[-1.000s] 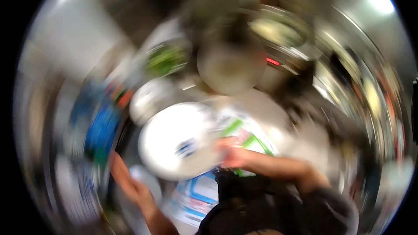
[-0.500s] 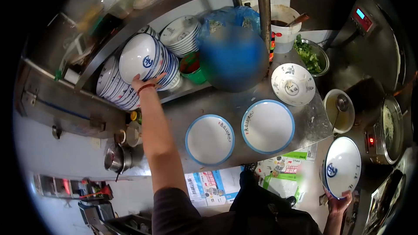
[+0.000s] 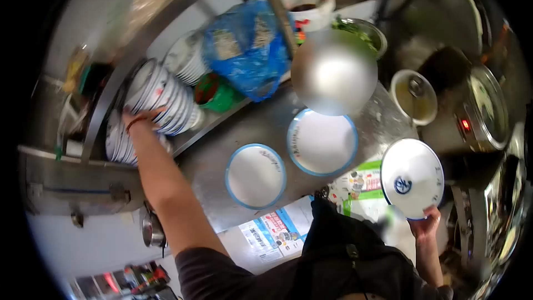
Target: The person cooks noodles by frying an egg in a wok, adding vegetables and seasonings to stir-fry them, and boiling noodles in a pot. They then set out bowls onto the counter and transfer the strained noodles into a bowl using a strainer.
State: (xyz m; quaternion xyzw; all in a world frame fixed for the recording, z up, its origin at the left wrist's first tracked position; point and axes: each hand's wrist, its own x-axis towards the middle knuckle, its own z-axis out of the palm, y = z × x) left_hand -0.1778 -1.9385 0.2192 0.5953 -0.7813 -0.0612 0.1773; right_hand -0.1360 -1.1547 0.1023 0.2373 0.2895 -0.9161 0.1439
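My left hand [image 3: 143, 119], with a red band at the wrist, is at the lower rim of a blue-and-white bowl [image 3: 141, 86] at the near end of a shelf stack. Its thumb and fingers straddle the rim, though blur softens the detail. At the lower right, my right hand [image 3: 425, 224] grips the edge of a white bowl [image 3: 412, 180] with a blue mark inside, tilted toward me. Two blue-rimmed white bowls, one on the left [image 3: 255, 176] and one on the right [image 3: 323, 143], sit side by side on the steel counter [image 3: 208, 158].
On the shelf are more stacked bowls [image 3: 186, 58], a green tub [image 3: 222, 97] and a blue plastic bag [image 3: 244, 50]. A white bucket [image 3: 313, 19], a bowl of greens [image 3: 377, 36] and a container of liquid with a ladle [image 3: 425, 105] stand rightward. A blurred patch hides part of the counter.
The view has shifted and turned. My left hand stays at the bowl stack, whose end bowl now shows less of its inside. My right hand has raised its bowl closer to the counter.
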